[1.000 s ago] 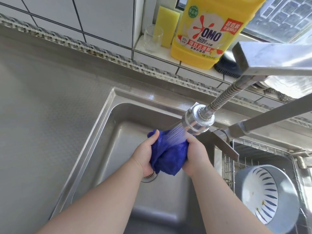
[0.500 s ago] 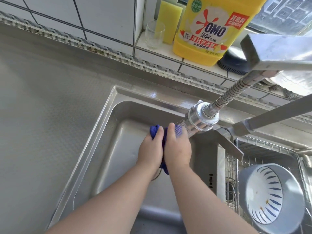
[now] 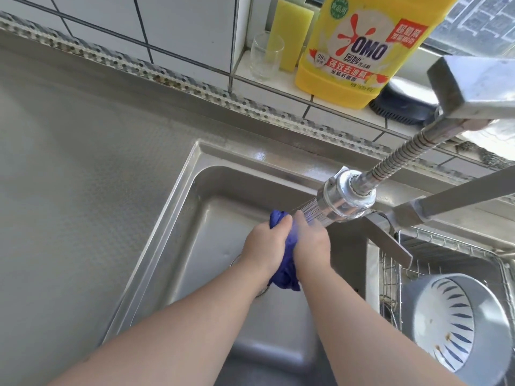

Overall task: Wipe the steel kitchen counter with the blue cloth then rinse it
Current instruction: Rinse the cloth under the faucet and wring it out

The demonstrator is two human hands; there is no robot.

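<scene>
The blue cloth is bunched between my two hands over the steel sink. My left hand grips it from the left and my right hand presses it from the right; a blue tip sticks out above my left fingers and a fold hangs below my wrists. The faucet's spray head on a flexible metal hose sprays water onto the cloth and my right fingers. The steel counter stretches to the left of the sink.
On the tiled ledge behind stand a yellow OMO detergent bottle, a clear glass and a yellow sponge. A wire rack in the right basin holds a white and blue bowl.
My hands spread the cloth under the spray a second ago, then squeezed together on it. Now they have parted slightly, with more cloth hanging below.
</scene>
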